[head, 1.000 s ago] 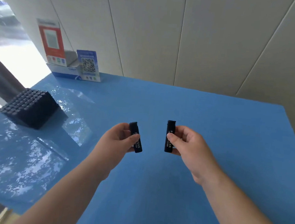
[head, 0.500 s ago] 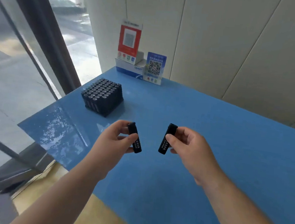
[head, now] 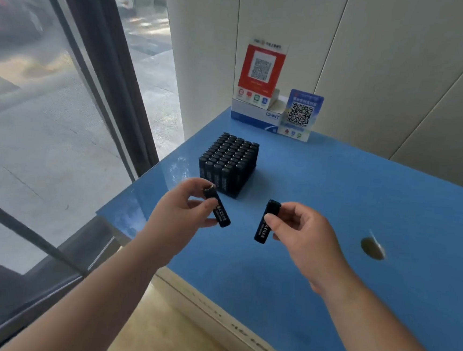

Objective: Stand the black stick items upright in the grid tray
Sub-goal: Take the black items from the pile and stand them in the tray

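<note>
Above the blue table (head: 334, 206), left hand (head: 177, 218) pinches one black stick (head: 217, 209); right hand (head: 303, 237) pinches another (head: 266, 223); grid tray (head: 229, 165) at 12 o'clock (looks nearly full); sticks likely light, rigid, smooth; grip mid-body.

Two hands (head: 182, 213) hold two black sticks (head: 217, 212); one full tray (head: 229, 168).

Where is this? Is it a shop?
Probably a small shop counter by the street: two QR-code payment signs, red and blue, stand on a blue counter, and a big window beside it shows pavement and parked cars.
</note>
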A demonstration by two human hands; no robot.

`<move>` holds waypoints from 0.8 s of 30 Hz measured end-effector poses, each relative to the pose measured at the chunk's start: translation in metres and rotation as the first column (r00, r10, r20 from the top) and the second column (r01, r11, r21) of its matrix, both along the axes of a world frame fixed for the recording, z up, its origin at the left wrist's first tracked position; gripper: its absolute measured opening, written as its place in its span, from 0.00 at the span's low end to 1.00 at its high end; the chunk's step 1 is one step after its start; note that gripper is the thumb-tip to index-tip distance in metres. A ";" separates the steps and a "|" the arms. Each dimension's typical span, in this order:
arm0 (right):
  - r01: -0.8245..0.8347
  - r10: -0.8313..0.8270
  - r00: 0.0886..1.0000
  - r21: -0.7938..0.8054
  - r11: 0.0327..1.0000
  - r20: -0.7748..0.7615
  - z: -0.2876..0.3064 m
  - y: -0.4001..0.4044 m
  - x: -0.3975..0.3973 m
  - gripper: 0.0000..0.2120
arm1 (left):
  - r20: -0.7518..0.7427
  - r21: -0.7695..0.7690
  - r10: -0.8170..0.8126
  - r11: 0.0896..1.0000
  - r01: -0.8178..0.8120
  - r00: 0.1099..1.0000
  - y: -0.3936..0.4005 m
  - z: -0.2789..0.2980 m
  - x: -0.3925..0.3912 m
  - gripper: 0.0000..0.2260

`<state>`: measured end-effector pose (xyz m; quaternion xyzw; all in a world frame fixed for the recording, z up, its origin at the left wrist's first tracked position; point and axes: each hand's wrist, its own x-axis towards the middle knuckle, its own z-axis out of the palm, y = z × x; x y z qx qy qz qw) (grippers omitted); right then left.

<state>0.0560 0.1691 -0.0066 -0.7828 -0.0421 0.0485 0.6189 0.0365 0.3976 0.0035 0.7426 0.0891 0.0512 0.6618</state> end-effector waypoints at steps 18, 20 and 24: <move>0.070 -0.070 0.997 -0.004 0.998 -0.015 -0.007 0.040 0.091 0.04 | 0.075 0.355 -0.265 0.908 0.222 0.961 0.031 0.016 0.139 0.10; 0.129 -0.129 0.991 -0.004 0.992 -0.026 -0.009 0.045 0.093 0.04 | 0.066 0.424 -0.360 0.854 0.300 0.931 0.031 0.012 0.153 0.11; 0.248 -0.247 0.968 0.008 0.969 -0.037 -0.012 0.057 0.091 0.05 | 0.076 0.579 -0.546 0.705 0.409 0.834 0.034 0.004 0.177 0.09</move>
